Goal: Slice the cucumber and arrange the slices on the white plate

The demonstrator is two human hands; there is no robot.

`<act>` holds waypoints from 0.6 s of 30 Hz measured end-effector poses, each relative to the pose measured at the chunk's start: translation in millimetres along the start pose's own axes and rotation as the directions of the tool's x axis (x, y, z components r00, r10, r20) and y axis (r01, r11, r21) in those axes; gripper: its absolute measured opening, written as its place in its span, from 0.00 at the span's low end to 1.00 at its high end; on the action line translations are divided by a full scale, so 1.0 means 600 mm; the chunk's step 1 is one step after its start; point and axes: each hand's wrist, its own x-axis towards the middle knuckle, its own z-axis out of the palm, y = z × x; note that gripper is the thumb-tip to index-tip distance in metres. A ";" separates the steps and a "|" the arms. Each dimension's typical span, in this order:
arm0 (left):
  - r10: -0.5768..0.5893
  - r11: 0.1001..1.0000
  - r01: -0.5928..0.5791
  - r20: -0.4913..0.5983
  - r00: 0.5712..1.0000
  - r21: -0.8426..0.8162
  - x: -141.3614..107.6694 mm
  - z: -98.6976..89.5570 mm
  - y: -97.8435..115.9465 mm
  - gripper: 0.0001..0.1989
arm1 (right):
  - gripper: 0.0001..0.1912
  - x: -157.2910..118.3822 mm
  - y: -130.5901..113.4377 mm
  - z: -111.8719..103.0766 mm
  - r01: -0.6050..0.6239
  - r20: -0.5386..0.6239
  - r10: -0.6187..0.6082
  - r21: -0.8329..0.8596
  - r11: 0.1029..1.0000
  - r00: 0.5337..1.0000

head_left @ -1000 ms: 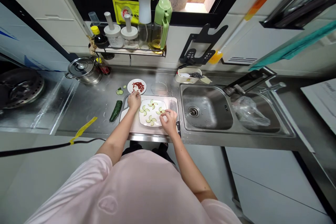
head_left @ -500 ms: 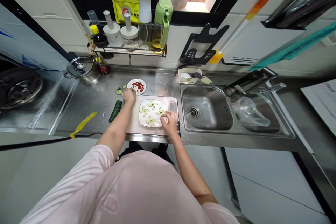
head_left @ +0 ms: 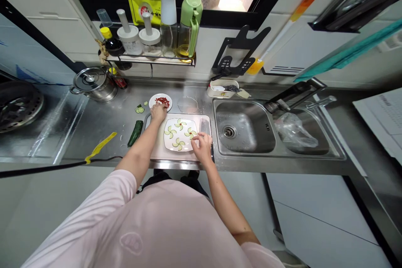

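My left hand [head_left: 158, 112] reaches over the near rim of a small white plate [head_left: 151, 101] that holds dried red goji berries [head_left: 162, 100]. Its fingers are drawn together at the berries, and what lies between the fingertips is too small to make out. My right hand [head_left: 203, 146] hovers by the right edge of a larger white plate [head_left: 169, 144], fingers curled and the thumb apart from the index finger. On that plate, thin cucumber slices form several pinwheel flowers [head_left: 179, 144], some with a red centre. Beneath it lies a pale cutting board [head_left: 157, 150].
A piece of cucumber [head_left: 135, 133] and a few cucumber slices [head_left: 139, 109] lie left of the board. A knife [head_left: 212, 153] is partly visible at its right edge. The sink [head_left: 246, 130] is to the right, a steel pot [head_left: 96, 86] at back left, and a bottle shelf [head_left: 150, 59] above.
My left hand has moved right and slightly forward, from beside the small plate to over its berries. My right hand stays near the large plate's edge. The whole view has shifted slightly.
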 end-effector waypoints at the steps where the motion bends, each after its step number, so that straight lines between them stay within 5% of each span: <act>1: 0.004 1.000 -0.004 0.006 1.000 0.002 0.000 0.001 0.001 0.15 | 0.06 0.000 0.000 0.000 -0.004 0.003 0.004 -0.003 1.000 1.000; 9: -0.077 0.996 0.078 -0.019 0.997 0.051 0.013 0.000 -0.006 0.14 | 0.05 0.002 0.004 0.003 -0.005 -0.009 0.005 -0.005 1.000 1.000; 18: -0.012 0.999 0.012 -0.006 1.000 0.042 0.035 0.008 0.000 0.15 | 0.06 0.007 -0.001 0.000 -0.004 0.008 0.005 -0.015 1.000 1.000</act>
